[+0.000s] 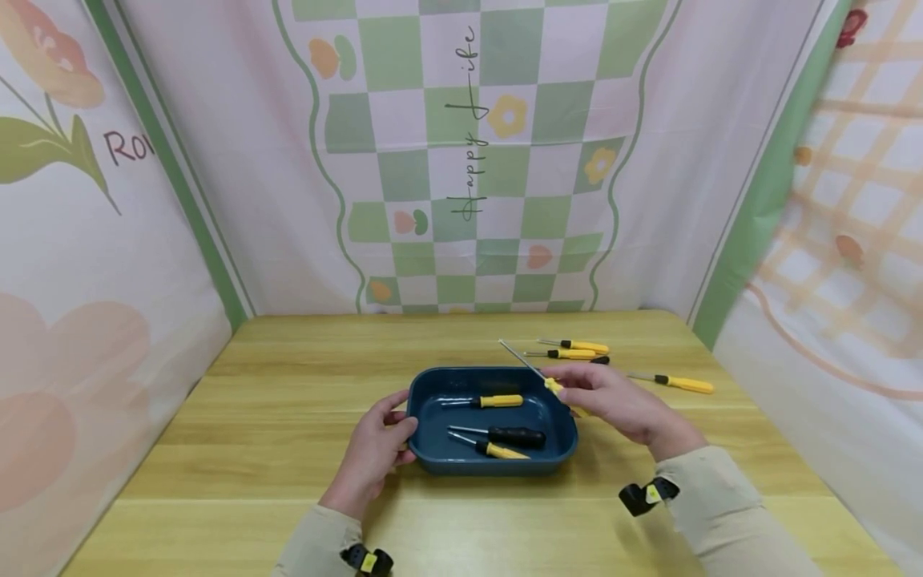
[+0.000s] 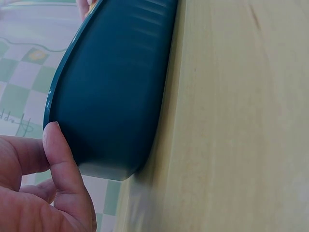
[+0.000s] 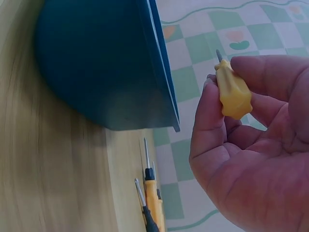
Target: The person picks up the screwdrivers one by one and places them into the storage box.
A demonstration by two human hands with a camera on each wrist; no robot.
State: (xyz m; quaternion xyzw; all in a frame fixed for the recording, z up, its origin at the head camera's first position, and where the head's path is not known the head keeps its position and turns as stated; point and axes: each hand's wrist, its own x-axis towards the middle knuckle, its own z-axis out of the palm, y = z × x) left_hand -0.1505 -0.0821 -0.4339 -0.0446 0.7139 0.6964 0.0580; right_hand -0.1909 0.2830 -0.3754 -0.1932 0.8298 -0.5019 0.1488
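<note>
A dark blue rectangular dish (image 1: 497, 466) sits on the table. My left hand (image 1: 375, 445) grips its left end, the thumb at the rim and the fingers against the outside. Over the dish's right end, my right hand (image 1: 623, 405) pinches a yellow-handled screwdriver (image 3: 232, 92) between thumb and fingers. Its long metal shaft slants up and to the left in the head view. Inside the dish lie a yellow-and-black screwdriver (image 1: 501, 401) toward the back, a black-handled screwdriver (image 1: 517, 437) and another yellow-and-black screwdriver (image 1: 502, 451) near the front wall.
Behind the right hand, two yellow screwdrivers (image 1: 586, 346) lie on the wooden table (image 1: 252, 425) beside a black-handled one (image 3: 150, 223). Farther right is another yellow screwdriver (image 1: 687, 385). Printed curtains (image 1: 274, 200) hang behind the table and at both sides.
</note>
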